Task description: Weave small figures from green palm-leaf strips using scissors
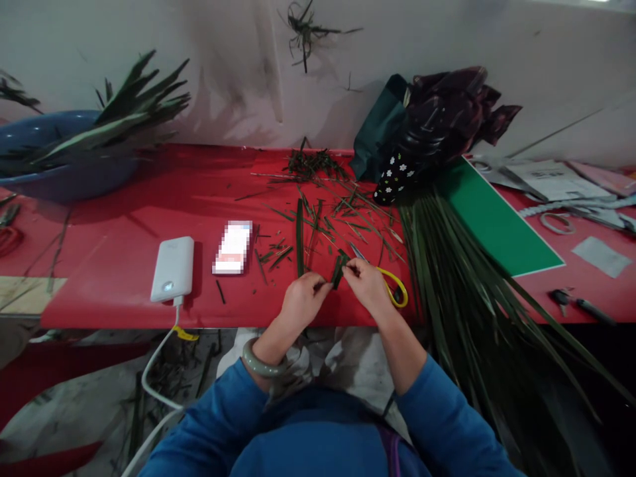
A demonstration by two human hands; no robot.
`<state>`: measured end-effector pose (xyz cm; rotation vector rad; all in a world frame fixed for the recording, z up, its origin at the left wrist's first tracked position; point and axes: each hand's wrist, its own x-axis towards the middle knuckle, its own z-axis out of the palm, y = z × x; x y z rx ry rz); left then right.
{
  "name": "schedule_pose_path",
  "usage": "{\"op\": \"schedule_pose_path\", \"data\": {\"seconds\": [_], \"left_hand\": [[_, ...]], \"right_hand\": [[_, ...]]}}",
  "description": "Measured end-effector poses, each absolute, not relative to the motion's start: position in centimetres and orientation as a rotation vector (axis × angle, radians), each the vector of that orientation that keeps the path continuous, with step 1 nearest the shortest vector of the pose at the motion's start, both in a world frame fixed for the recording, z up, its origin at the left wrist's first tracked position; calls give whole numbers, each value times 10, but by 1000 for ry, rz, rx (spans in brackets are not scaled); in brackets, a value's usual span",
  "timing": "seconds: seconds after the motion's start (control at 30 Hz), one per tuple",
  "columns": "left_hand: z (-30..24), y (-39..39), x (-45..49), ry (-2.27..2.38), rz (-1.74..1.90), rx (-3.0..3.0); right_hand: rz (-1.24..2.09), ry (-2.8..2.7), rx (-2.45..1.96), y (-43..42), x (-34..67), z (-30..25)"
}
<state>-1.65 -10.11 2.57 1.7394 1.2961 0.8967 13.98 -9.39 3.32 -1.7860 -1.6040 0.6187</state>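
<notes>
Between my two hands, over the front of the red table, is a small folded piece of green leaf strip. My left hand pinches its lower left side with thumb and forefinger. The fingertips of my right hand close on its upper right side. A long upright leaf strip stands out just beyond my left hand. Scissors with yellow handles lie partly hidden beneath my right hand, their blade tips showing past it. Short leaf cuttings are scattered to the left and behind.
A white power bank with a cable and a lit phone lie left. Farther left stands a blue basin holding leaves. Long green leaves hang over the table edge at right, near a green board and dark bags.
</notes>
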Motion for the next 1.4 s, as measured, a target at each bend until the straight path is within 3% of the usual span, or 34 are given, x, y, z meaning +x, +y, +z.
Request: {"op": "schedule_pose_path", "data": {"seconds": [0.2, 0.47, 0.73, 1.03, 1.4], "left_hand": [[21, -104, -17, 1178, 845, 1627], [20, -114, -27, 1234, 762, 1620], [32, -142, -51, 1252, 653, 1552], [35, -229, -129, 1319, 380, 1412], [15, -260, -165, 1412, 339, 1204]], "right_hand": [[878, -1654, -1592, -101, 129, 41], [851, -1482, -1606, -99, 127, 29], [614, -1545, -1740, -89, 137, 23], [385, -1816, -2046, -83, 144, 20], [338, -1810, -2072, -73, 137, 7]]}}
